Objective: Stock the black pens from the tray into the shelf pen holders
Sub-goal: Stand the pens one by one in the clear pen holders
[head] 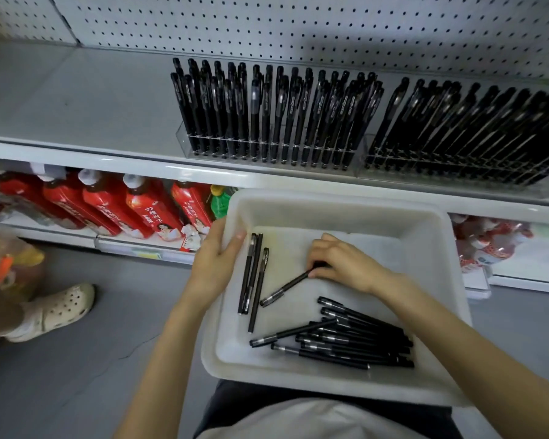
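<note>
One black pen lies slantwise on the tray floor, its far end pinched under the curled fingertips of the right hand, so the pick-up looks to be the step in hand. Next it needs lifting clear of the near pile of pens and standing in a free slot of the far pen holders; the left hand grips the tray's left rim

Matt white plastic tray

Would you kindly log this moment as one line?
left hand: grips tray rim | right hand: pinches pen in tray | shelf pen holders: well stocked
</note>
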The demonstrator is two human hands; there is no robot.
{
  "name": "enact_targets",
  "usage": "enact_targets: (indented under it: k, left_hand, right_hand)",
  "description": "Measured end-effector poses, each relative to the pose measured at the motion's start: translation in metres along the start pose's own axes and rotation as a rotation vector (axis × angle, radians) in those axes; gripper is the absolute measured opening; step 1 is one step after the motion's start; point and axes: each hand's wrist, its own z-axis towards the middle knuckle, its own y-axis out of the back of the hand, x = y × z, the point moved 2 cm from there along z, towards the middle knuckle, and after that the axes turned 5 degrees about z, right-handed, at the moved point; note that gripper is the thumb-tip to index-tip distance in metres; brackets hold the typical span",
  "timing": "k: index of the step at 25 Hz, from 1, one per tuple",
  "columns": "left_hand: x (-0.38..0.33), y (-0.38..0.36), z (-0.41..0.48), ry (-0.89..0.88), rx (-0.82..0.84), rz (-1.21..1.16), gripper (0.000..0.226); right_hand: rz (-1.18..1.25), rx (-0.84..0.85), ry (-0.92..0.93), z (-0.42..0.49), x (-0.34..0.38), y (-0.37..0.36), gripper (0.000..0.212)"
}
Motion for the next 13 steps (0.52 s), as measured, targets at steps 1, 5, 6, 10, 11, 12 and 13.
enact_targets:
  k: [1,5,6,10,11,12,13]
  left_hand:
    - [-0.005,0.004,-0.002,-0.032,-0.061,0.048,0.033]
    - [-0.032,0.027,-0.007,-0.271,-0.330,0.151,0.029]
    - [-0.040,0.027,-0.005,-0.298,-0.308,0.107,0.024]
    - [-0.073,-0.003,-0.003,-0.188,-0.036,-0.274,0.015]
    - [-0.079,-0.010,-0.004,-0.174,-0.012,-0.310,0.013]
    - [-0.082,-0.016,-0.004,-0.167,0.003,-0.343,0.013]
    - [-0.086,-0.020,-0.003,-0.163,0.011,-0.384,0.012]
  right_hand:
    - [-0.019,0.021,-0.017,-0.005,0.000,0.006,0.013]
    - [0.117,-0.088,-0.173,-0.035,0.003,0.039,0.008]
    - [0.207,-0.156,-0.204,-0.041,0.007,0.046,0.014]
    - [0.506,-0.395,-0.206,-0.043,0.029,0.053,0.022]
    - [0.556,-0.438,-0.211,-0.040,0.032,0.052,0.023]
    - [0.593,-0.478,-0.219,-0.039,0.033,0.051,0.024]
    - [0.615,-0.509,-0.225,-0.039,0.033,0.051,0.024]
